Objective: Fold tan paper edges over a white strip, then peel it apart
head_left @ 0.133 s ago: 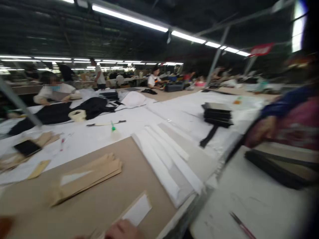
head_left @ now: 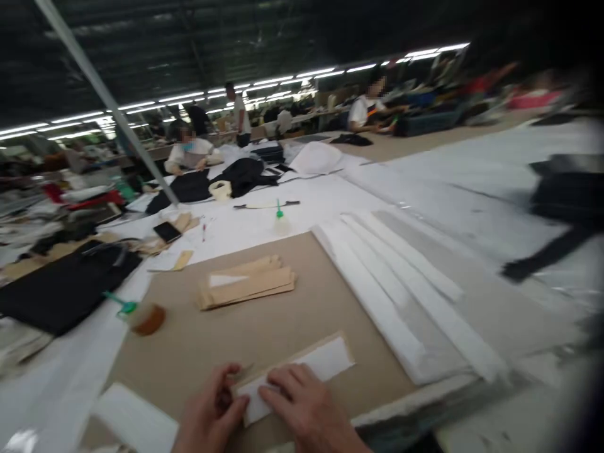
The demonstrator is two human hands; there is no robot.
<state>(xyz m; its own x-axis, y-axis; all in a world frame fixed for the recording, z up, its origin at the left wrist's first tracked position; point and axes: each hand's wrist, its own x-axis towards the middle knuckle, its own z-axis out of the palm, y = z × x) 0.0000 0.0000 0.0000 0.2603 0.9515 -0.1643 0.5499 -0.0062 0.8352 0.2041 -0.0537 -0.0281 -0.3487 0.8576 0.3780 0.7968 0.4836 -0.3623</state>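
A white-faced strip (head_left: 330,358) lies on a brown sheet (head_left: 226,340) near the front of the worktop (head_left: 226,223), under both hands: the right hand (head_left: 304,402) rests bent fingers on top, while the left hand (head_left: 214,409) curls at the left end. Whether either grips it cannot be told. Beyond lie stacked tan pieces (head_left: 264,286), with an amber bottle (head_left: 148,319) at left and long white strips (head_left: 382,321) at right. Farther back, a co-worker (head_left: 195,152) leans over black cloth (head_left: 191,189).

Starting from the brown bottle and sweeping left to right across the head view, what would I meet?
Bottle → left hand → right hand → white strips → black stack.
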